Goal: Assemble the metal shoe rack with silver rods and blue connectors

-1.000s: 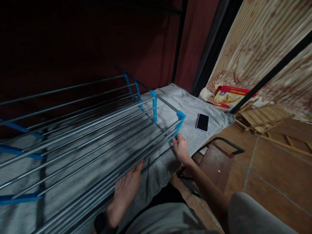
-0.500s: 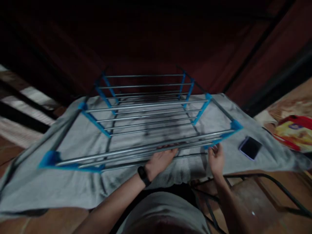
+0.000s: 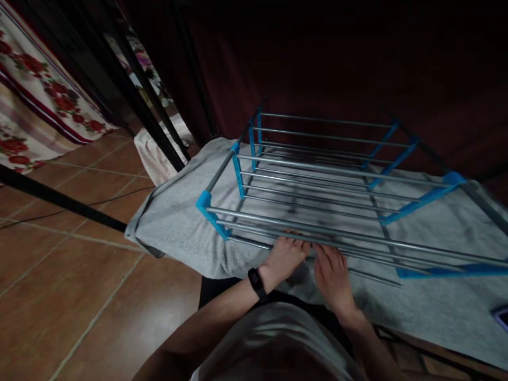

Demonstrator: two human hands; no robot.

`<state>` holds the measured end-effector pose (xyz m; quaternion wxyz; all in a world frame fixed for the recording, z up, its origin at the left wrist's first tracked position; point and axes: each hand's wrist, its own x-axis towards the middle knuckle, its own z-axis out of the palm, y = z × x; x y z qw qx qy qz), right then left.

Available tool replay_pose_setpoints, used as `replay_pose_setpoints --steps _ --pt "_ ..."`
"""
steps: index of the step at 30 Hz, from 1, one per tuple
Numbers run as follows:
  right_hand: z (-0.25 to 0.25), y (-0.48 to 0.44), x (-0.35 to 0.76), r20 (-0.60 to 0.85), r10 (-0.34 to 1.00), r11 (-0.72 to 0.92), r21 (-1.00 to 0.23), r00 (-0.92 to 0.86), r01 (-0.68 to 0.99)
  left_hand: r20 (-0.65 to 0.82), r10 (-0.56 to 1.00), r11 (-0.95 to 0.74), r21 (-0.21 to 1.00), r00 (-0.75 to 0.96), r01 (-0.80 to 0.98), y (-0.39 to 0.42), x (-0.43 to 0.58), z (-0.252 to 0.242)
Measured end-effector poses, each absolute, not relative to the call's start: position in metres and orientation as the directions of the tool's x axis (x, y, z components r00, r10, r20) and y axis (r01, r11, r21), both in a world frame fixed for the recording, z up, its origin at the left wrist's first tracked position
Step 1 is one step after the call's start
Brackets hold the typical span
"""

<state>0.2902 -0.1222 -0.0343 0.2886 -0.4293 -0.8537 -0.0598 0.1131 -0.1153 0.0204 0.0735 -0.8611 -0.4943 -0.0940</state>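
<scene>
A rack of grey metal rods [image 3: 357, 233] with blue plastic brackets [image 3: 216, 219] rests on grey cloth. My left hand [image 3: 286, 256], wearing a black wristband [image 3: 256, 283], has its fingers curled around the front low rods near their middle. Right beside it, my right hand [image 3: 332, 272] is closed at the same place, its fingertips partly hidden by the rods. The lowest front metal rod [image 3: 375, 277] runs beneath both hands. Its left end meets the left front bracket, and its right end shows free, apart from the right front bracket [image 3: 448, 271].
Grey cloth [image 3: 174, 217] covers the support under the rack. A phone [image 3: 502, 316] lies at the right edge. Dark bars [image 3: 71, 206] and tiled floor [image 3: 99, 275] are to the left, with a floral cloth [image 3: 47, 90] farther back. A dark red surface [image 3: 317, 63] stands behind.
My view has turned left. My right hand has left the right front bracket and moved in beside my left hand, which stays on the front rods.
</scene>
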Motion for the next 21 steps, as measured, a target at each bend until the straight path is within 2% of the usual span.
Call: replay_pose_setpoints --steps 5,10,13,15,18,19,21 --pt "-0.022 -0.103 0.265 0.434 0.736 0.61 -0.09 -0.521 0.787 0.281 0.863 -0.441 0.016 0.419 0.897 -0.124 0.112 0.012" --pt "-0.02 -0.095 0.263 0.387 0.727 0.622 -0.023 -0.567 0.782 0.445 0.836 -0.4 0.094 0.321 0.911 -0.15 0.088 0.007" --pt "-0.024 -0.095 0.266 0.374 0.711 0.648 -0.021 -0.595 0.761 0.486 0.857 -0.33 0.26 0.172 0.907 -0.18 0.054 -0.006" --pt "-0.026 -0.096 0.267 0.38 0.706 0.657 -0.039 -0.597 0.753 0.495 0.865 -0.161 0.428 -0.082 0.889 -0.194 0.025 -0.018" --pt "-0.027 -0.096 0.266 0.385 0.704 0.665 -0.062 -0.596 0.745 0.456 0.71 0.073 0.711 -0.537 0.7 -0.194 -0.018 -0.035" --pt "-0.027 -0.096 0.266 0.389 0.703 0.666 -0.066 -0.595 0.743 0.42 0.671 0.087 0.773 -0.611 0.628 -0.188 -0.03 -0.039" --pt "-0.026 -0.095 0.266 0.399 0.699 0.668 -0.068 -0.594 0.741 0.344 0.687 0.063 0.849 -0.64 0.524 -0.174 -0.048 -0.044"
